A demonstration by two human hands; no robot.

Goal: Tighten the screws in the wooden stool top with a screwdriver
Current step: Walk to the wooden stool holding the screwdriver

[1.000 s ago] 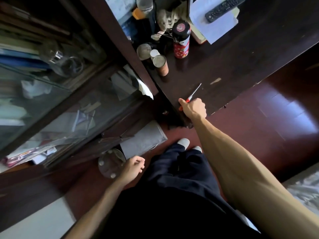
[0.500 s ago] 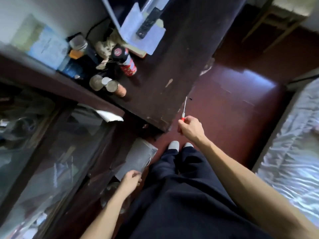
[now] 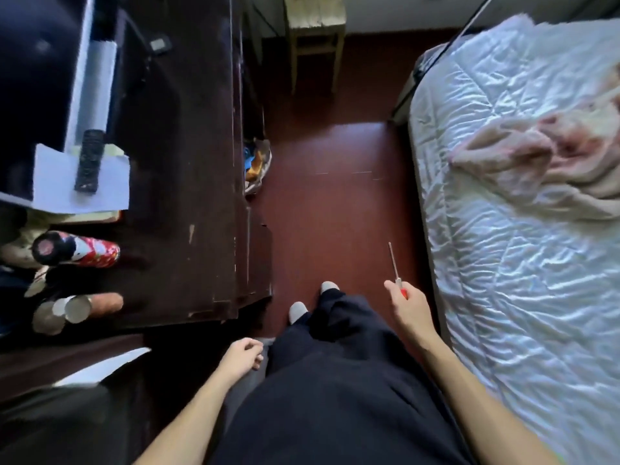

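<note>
**Screwdriver held in right grip, well off the desk**

Right grip is closed round the red handle of the screwdriver. The thin metal shaft points up and away from the person, and its tip is free in the air above the red-brown floor. This grip hangs well apart from the dark desk, out across the strip of floor that runs along the desk's front edge.

Left grip hangs nearer the desk, just off its near corner. Its fingers are loosely curled with nothing in them, and it sits beside the dark trousers. Two pale-socked feet stand on the floor just off that same corner.

The stool, of pale wood, stands upright on the floor past the desk's far end, well apart from both grips. Its top lies at the upper edge of the view and is too blurred to show any screws.

On the desk, toward its back edge, a black remote lies on a sheet of white paper. Toward the desk's near end stands a red can, with a few small tins close by. Shoes are tucked at the foot of the desk's front edge, about halfway along.

Across the floor from the desk is a bed under a white quilt, with a pinkish blanket crumpled on top.
</note>
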